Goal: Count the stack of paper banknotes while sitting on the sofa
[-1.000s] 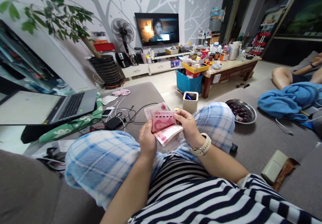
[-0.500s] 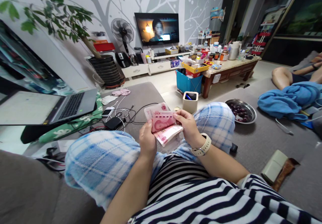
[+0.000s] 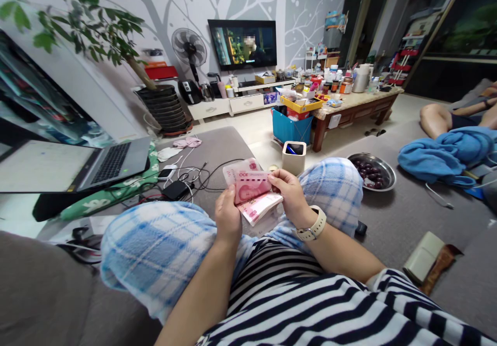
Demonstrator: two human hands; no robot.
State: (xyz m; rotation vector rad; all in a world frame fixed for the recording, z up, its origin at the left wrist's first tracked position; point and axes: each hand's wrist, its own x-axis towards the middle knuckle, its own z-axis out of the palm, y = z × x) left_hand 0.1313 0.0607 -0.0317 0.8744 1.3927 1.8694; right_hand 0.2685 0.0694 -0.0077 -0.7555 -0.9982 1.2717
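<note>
A person seated on a grey fabric sofa (image 3: 407, 211) holds a stack of pink-red paper banknotes (image 3: 252, 193) above the lap, between two knees in blue-and-white checked trousers (image 3: 155, 247). The left hand (image 3: 228, 216) is closed round the stack's end at 7 o'clock, thumb pressed on top. The right hand (image 3: 289, 193), with a cream-strapped watch (image 3: 312, 228) on the wrist, pinches the uppermost note's edge at 3 o'clock between thumb and fingers. From the notes, a beige square container (image 3: 294, 158) stands at 1 o'clock, a round steel bowl of dark fruit (image 3: 390, 172) lies at 3 o'clock, and an open grey laptop (image 3: 112, 162) rests at 9 o'clock. Another person's bare leg (image 3: 437, 120) shows at 2 o'clock, behind a crumpled blue cloth (image 3: 438, 157).
</note>
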